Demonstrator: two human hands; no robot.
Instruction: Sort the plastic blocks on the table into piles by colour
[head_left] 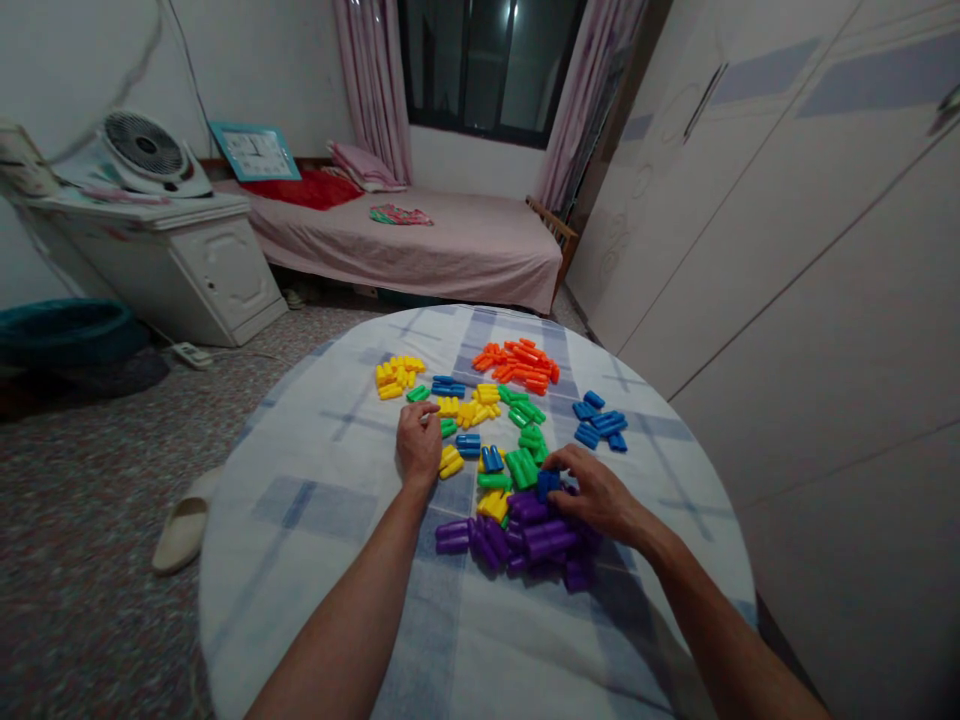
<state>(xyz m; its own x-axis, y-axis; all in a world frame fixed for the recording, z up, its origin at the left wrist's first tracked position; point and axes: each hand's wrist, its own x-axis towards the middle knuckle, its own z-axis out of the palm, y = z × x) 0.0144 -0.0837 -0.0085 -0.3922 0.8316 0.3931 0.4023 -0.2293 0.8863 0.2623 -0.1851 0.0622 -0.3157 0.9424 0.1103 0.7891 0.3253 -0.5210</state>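
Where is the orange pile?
Head view: the orange pile sits at the table's far side, beyond the green pieces, left of the blue pile.

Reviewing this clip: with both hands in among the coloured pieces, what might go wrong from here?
1. The right hand seems to pinch a blue piece directly over the purple pile; lifting it may scatter purples toward the near edge of the table.
2. The left hand rests on the unsorted middle heap; a careless sweep might push yellows into the greens.
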